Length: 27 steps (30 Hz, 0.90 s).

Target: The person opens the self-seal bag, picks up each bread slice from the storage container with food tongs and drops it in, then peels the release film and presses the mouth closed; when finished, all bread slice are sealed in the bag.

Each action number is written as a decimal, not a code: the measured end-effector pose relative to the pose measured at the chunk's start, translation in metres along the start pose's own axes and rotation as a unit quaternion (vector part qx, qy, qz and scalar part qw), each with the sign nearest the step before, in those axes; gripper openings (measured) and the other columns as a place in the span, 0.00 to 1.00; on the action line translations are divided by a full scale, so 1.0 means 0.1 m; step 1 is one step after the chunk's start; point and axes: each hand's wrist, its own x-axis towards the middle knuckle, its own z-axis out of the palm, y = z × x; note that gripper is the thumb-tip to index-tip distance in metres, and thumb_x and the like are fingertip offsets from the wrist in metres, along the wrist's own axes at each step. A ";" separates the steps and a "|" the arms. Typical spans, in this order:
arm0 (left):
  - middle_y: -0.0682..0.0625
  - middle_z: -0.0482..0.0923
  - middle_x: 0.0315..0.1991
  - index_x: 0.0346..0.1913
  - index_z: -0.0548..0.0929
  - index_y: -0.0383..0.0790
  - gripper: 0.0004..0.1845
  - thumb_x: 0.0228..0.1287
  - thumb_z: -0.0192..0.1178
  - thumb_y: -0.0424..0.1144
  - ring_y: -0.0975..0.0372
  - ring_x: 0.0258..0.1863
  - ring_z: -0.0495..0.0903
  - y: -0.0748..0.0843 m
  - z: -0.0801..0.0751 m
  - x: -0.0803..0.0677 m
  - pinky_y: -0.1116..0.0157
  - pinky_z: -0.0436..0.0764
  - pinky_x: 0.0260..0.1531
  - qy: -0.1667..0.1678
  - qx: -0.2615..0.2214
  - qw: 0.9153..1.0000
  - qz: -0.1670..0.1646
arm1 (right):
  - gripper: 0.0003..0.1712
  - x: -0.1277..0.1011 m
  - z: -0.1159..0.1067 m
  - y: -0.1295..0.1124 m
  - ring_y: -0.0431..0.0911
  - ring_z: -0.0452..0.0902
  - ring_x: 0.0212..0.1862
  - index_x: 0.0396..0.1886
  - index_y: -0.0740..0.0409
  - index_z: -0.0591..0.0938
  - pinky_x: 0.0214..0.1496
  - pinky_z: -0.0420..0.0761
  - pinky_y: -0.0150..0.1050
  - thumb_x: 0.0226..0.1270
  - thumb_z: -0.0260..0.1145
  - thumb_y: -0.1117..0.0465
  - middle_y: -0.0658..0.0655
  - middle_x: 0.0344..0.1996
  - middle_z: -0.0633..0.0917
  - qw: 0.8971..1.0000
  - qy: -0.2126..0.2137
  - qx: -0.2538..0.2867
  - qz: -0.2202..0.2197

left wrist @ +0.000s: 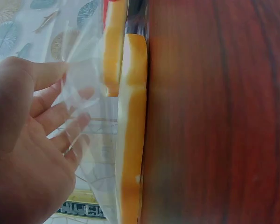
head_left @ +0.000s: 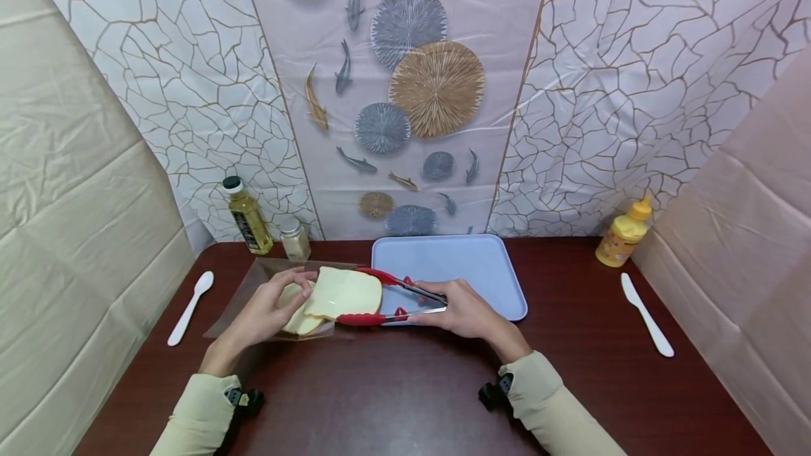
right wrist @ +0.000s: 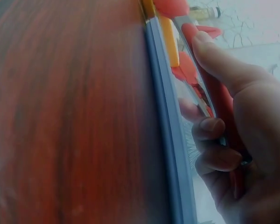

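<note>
My right hand (head_left: 443,305) grips red-tipped metal tongs (head_left: 386,298), whose two tips clamp a pale bread slice (head_left: 345,293) just above the table. My left hand (head_left: 288,294) holds the mouth of a clear plastic bag (head_left: 253,294), thumb on top, with more bread (head_left: 303,322) lying inside. Seen from the left wrist, that hand (left wrist: 60,107) is against the plastic film (left wrist: 95,140), with the lower slice (left wrist: 130,154) edge-on on the wood and the lifted slice (left wrist: 113,46) above it. The right wrist view shows thumb and fingers (right wrist: 207,84) curled round the tongs (right wrist: 224,112).
A light blue tray (head_left: 456,266) sits behind the tongs, its rim (right wrist: 170,140) beside my right hand. An oil bottle (head_left: 247,215), a small shaker (head_left: 294,238) and a mustard bottle (head_left: 624,234) stand at the back. A white spoon (head_left: 190,308) lies left, a white knife (head_left: 646,315) right.
</note>
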 end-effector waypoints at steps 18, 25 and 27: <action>0.41 0.84 0.69 0.45 0.83 0.40 0.06 0.82 0.62 0.39 0.39 0.80 0.69 0.04 -0.05 -0.01 0.43 0.67 0.78 0.006 -0.014 1.000 0.012 | 0.46 -0.02 0.04 -0.06 0.37 0.83 0.64 0.75 0.49 0.81 0.66 0.85 0.44 0.62 0.80 0.32 0.53 0.69 0.85 0.999 0.023 -0.015 -0.038; 0.44 0.83 0.70 0.46 0.82 0.42 0.06 0.83 0.62 0.40 0.42 0.81 0.68 0.03 -0.09 0.00 0.60 0.64 0.78 0.015 -0.029 0.999 0.004 | 0.46 -0.01 0.05 -0.08 0.37 0.84 0.63 0.74 0.48 0.81 0.64 0.86 0.44 0.62 0.80 0.32 0.53 0.68 0.86 0.998 0.032 -0.021 -0.044; 0.43 0.83 0.70 0.46 0.82 0.41 0.06 0.83 0.62 0.40 0.42 0.82 0.66 0.04 -0.10 0.00 0.54 0.63 0.79 0.015 -0.037 0.999 0.000 | 0.45 -0.01 0.05 -0.09 0.39 0.85 0.63 0.74 0.49 0.82 0.64 0.87 0.44 0.62 0.80 0.33 0.54 0.67 0.86 0.998 0.040 -0.025 -0.052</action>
